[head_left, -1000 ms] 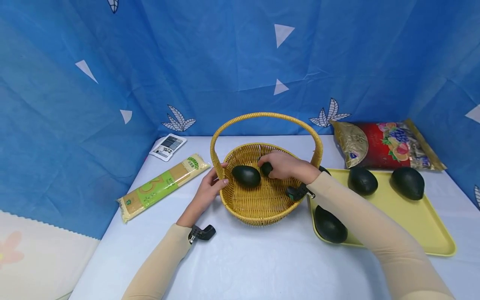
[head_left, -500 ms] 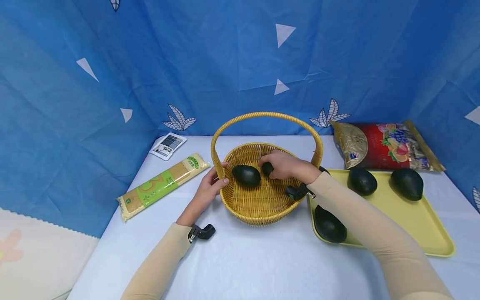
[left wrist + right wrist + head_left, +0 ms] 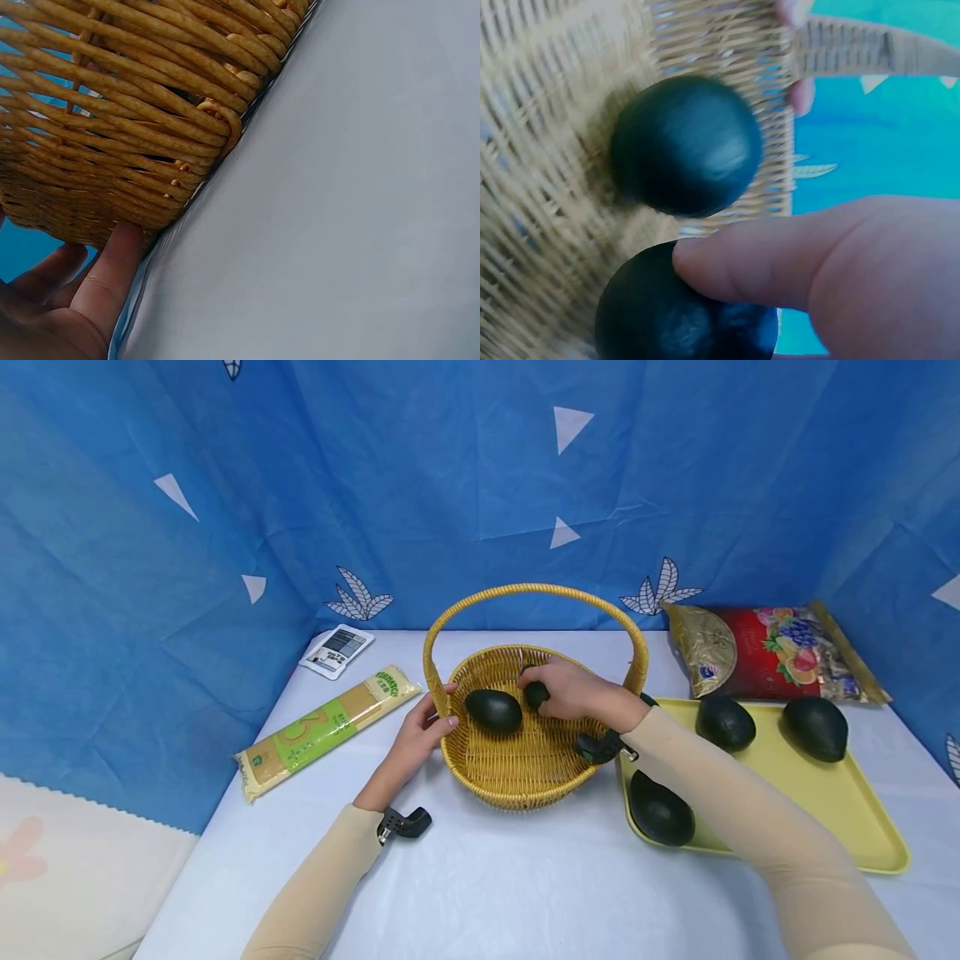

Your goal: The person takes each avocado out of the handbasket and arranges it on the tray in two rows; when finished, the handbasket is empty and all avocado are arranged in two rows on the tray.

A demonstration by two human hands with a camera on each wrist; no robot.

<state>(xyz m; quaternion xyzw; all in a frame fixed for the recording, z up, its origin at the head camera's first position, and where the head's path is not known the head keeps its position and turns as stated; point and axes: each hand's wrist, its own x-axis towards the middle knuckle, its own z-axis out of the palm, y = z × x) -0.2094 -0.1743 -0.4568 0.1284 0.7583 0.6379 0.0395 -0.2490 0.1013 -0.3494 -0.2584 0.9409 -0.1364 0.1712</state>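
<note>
A yellow wicker basket (image 3: pixel 525 768) with a tall arched handle stands in mid-table in the head view. My left hand (image 3: pixel 412 739) holds its left side, thumb at the rim beside the handle's foot and fingers along the outer wall. Inside the basket, my right hand (image 3: pixel 573 693) grips a dark green avocado (image 3: pixel 536 694), which the fingers partly cover. The right wrist view shows the thumb (image 3: pixel 735 259) pressed on this avocado (image 3: pixel 660 315). A second avocado (image 3: pixel 493 712) lies in the basket just to its left.
Right of the basket, a yellow tray (image 3: pixel 810 785) bears avocados (image 3: pixel 725 724), with my right forearm reaching over it. A red and gold bag (image 3: pixel 776 652) lies behind the tray. At left are a long green-and-tan packet (image 3: pixel 326 731) and a small white pouch (image 3: pixel 337 652).
</note>
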